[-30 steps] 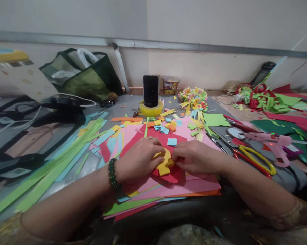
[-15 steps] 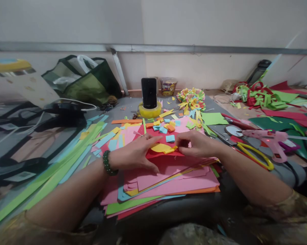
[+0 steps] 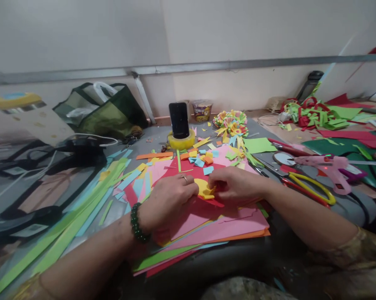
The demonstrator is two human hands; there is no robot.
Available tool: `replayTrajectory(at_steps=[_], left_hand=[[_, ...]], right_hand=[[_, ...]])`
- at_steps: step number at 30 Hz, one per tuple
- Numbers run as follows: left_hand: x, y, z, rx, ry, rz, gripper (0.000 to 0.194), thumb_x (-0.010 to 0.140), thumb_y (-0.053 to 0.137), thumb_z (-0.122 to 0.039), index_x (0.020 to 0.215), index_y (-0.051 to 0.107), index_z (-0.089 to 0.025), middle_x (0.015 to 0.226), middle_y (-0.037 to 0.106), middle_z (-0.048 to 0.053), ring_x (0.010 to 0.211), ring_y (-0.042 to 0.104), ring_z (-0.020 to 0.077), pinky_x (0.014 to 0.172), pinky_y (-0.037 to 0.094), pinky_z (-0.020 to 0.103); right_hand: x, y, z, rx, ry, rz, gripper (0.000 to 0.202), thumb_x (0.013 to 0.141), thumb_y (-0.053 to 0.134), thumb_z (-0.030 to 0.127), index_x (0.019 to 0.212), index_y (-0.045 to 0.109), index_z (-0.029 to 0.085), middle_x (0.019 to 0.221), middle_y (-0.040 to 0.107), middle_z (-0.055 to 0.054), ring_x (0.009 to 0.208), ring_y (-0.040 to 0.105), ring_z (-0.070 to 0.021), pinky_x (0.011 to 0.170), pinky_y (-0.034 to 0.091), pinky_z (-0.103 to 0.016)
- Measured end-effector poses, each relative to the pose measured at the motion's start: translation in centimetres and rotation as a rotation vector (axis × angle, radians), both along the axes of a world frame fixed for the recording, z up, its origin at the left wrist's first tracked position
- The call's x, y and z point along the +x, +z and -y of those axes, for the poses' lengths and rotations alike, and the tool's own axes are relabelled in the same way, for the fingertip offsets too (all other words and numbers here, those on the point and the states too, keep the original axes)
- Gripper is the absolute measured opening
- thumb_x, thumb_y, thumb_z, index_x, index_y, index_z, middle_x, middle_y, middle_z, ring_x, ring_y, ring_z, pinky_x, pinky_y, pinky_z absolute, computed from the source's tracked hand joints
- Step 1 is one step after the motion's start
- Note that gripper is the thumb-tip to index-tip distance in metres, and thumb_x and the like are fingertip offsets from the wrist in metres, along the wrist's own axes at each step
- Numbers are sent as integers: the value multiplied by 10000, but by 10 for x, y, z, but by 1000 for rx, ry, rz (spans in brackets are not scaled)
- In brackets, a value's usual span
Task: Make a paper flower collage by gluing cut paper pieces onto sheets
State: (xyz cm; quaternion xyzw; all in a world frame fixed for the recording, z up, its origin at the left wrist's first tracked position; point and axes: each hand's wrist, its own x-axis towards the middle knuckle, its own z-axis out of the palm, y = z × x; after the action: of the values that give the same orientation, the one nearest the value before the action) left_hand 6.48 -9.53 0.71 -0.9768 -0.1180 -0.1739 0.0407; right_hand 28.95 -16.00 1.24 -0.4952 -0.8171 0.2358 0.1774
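A yellow paper piece (image 3: 202,187) lies over red paper (image 3: 169,177) at the centre, between my two hands. My left hand (image 3: 174,198), with a ring and a green bead bracelet, has its fingers curled together at the left edge of the yellow piece. The fingers of my right hand (image 3: 233,183) are pinched at its right side. Beneath is a stack of coloured sheets, with pink paper (image 3: 219,229) on top. Small folded blue (image 3: 208,170) and orange (image 3: 208,160) pieces sit just beyond the hands.
A phone (image 3: 179,121) leans in a yellow tape roll (image 3: 181,141). Scissors with yellow handles (image 3: 312,187) and a pink glue gun (image 3: 328,168) lie at right. Long green strips (image 3: 65,229) stretch across the left. A pleated paper flower bunch (image 3: 231,123) and a bag (image 3: 106,110) stand behind.
My left hand has turned palm down and its fingers have closed at the yellow piece. My right hand has moved slightly left and down. The camera view has tilted a little.
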Motion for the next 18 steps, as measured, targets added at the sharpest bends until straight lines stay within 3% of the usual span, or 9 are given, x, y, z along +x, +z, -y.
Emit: replayTrajectory(at_steps=[5,12,15,18], left_hand=[[0,0,-2,3,-24,1,262,916,491,-143,686,609,-186,690,624,6,640,542,138,542,350,256],[-1,4,1,100,-21,20,321,914,448,-105,630,575,-182,609,552,-1,546,461,119,489,273,257],[0,4,2,145,-26,46,347,926,435,-94,615,564,-179,592,537,-5,525,442,117,487,258,262],[-1,4,2,144,-7,34,353,936,435,-107,611,552,-181,587,514,-9,524,439,117,494,266,259]], right_hand=[[4,-3,-4,103,-21,17,42,838,625,153,807,653,157,774,652,-21,691,554,-126,627,397,-226],[10,-4,-12,59,-16,-90,161,909,584,273,844,659,146,770,643,-29,690,554,-131,637,418,-237],[11,-4,-12,21,-27,-102,146,900,583,259,836,654,148,778,652,-30,710,571,-134,657,436,-242],[11,-1,-8,41,27,-114,120,811,644,170,927,659,147,895,676,-53,808,601,-153,732,474,-264]])
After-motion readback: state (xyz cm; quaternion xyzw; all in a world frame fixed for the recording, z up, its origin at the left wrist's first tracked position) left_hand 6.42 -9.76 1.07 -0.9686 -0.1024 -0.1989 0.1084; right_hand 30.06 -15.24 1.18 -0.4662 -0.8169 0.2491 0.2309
